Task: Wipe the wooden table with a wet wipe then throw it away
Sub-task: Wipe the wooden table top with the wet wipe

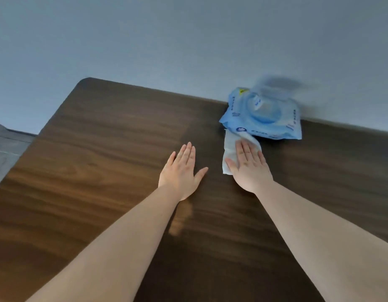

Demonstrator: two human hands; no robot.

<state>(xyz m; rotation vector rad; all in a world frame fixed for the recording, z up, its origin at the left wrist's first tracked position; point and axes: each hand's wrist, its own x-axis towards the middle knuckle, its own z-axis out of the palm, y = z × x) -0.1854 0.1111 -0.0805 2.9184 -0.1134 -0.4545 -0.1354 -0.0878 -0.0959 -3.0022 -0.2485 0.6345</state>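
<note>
A: Where's the wipe (232, 152)?
B: Flat on the table (97, 162), far side, just below the blue pack (263, 114) by the wall; top edge looks to touch it.
A: R hand (249, 168)?
B: Palm down on the wipe, fingers straight, pressing, not pinching.
A: L hand (181, 174)?
B: Flat on bare wood beside it, fingers spread, holding nothing.
A: Pack lid?
B: Blurred, can't tell.

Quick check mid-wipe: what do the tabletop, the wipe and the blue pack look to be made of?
Table: dark wood grain with a soft sheen, reflecting the arm; solid wood or laminate, cannot tell.
Wet wipe under the right hand: thin white nonwoven-looking sheet, creased, matte.
Pack: soft glossy blue plastic film, wrinkled, with a rigid-looking plastic flip lid.
</note>
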